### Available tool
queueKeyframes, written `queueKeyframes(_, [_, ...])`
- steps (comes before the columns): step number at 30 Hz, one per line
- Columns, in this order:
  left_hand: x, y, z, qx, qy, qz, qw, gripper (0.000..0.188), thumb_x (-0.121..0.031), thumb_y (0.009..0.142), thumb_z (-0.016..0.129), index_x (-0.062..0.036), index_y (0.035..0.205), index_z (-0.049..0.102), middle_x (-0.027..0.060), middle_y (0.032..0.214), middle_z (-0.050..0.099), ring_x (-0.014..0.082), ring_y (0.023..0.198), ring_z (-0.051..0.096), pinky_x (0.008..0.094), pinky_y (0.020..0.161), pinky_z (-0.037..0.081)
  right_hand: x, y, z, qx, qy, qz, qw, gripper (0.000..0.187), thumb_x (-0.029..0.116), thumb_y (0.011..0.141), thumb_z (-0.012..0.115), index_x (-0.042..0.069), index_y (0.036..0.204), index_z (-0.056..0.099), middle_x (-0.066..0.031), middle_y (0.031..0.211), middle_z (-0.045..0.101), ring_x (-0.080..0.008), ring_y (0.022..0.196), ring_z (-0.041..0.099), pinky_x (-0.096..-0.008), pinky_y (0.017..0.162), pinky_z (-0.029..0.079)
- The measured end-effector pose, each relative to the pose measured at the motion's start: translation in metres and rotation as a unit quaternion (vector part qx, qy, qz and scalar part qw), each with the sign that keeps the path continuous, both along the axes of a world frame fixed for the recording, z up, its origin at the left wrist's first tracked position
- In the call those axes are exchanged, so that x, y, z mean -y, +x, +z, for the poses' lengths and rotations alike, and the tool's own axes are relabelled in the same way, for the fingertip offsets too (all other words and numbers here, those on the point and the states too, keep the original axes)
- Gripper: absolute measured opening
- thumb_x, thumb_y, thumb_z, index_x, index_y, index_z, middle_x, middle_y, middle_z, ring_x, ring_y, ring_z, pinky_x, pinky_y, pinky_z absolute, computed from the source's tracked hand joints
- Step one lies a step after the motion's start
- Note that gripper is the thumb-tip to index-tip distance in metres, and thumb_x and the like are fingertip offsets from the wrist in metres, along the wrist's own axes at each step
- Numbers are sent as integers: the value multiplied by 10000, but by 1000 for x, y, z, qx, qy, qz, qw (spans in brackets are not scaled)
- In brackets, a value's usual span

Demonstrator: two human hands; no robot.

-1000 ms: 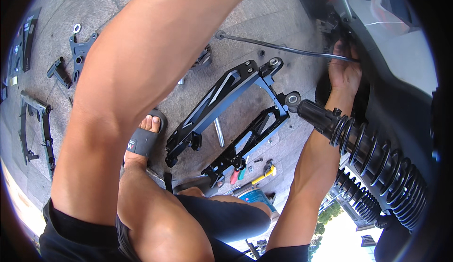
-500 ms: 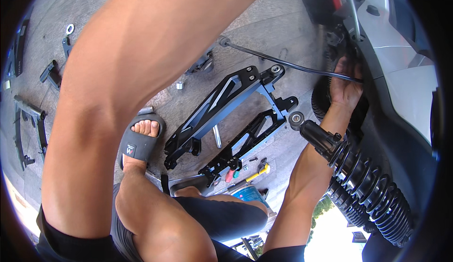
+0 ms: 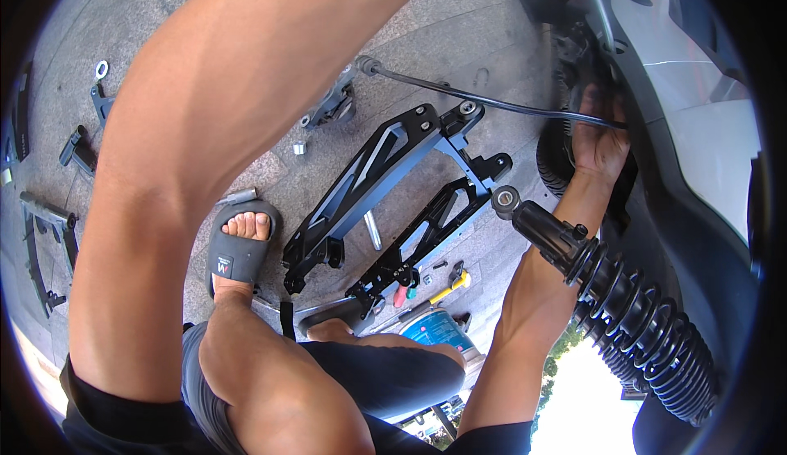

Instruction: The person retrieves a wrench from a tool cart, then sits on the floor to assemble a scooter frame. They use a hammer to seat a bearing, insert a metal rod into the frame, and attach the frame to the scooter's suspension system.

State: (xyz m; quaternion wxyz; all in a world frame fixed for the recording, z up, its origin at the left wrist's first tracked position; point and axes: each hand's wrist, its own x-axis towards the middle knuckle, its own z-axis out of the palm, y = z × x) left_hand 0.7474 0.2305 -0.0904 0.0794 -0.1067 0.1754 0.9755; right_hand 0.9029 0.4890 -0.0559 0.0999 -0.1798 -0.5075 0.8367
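My right hand (image 3: 600,142) reaches up beneath the side of a motorbike or scooter, palm partly facing me. Its fingers go into dark shade under the body panel (image 3: 689,98), so what they touch is hidden. A black cable (image 3: 492,102) crosses in front of this hand. Beside my right forearm hangs a black coil-spring shock absorber (image 3: 607,287), its upper eye (image 3: 506,200) free, with a second spring (image 3: 602,344) behind it. My left arm (image 3: 188,127) stretches across the upper left and leaves the top edge; my left hand is out of view.
A black swingarm-like frame (image 3: 369,188) lies on the paving. Around it are a metal tube (image 3: 373,230), a yellow-handled hammer (image 3: 449,288), a blue-labelled bucket (image 3: 438,330) and a grey bracket (image 3: 49,217). A tyre (image 3: 554,160) stands near my right hand; my sandalled foot (image 3: 244,246) is left.
The view has shifted a little, so the floor parts and vehicle sit slightly differently in the picture. My right hand stays under the body panel, with little visible movement.
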Motion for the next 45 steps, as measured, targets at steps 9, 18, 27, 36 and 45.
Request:
queueKeyframes(9, [4,-6,-6,71,-71,-81,992,152,-209,941,547,-66,968,593,89,884,625,219,741,628,378,692,548,7,-1,-2,8,70,-45,997,257,58,815,667,18,1069,663,-139,1134,661,-275,1069,616,-431,963,487])
queueKeyframes(18, [-4,-28,-22,70,-108,-128,983,185,-285,945,531,-116,881,569,45,829,607,200,777,610,350,689,531,2,1,-5,-13,97,-23,995,252,131,822,692,38,1055,665,-104,1101,673,-279,1107,592,-444,966,473])
queueKeyframes(27, [-5,-32,-21,39,-169,-152,973,272,-336,976,437,-117,902,580,37,860,617,193,832,600,350,705,505,-13,-2,-8,-25,48,74,996,225,128,886,625,29,1088,633,-111,1059,669,-307,985,640,-454,874,544])
queueKeyframes(36, [-12,-28,-12,70,-175,-146,971,320,-349,980,421,-69,938,570,88,908,608,218,835,591,373,748,515,8,-2,-9,-29,92,-76,992,181,53,924,546,-14,1082,600,-165,1039,641,-313,965,640,-461,864,553])
queueKeyframes(45, [-13,-20,-6,90,-188,-138,968,296,-329,952,470,-47,959,558,101,894,600,223,793,598,360,700,519,7,39,-30,-14,23,-82,996,181,86,882,650,7,1032,585,-142,904,645,-244,817,662,-366,739,592])
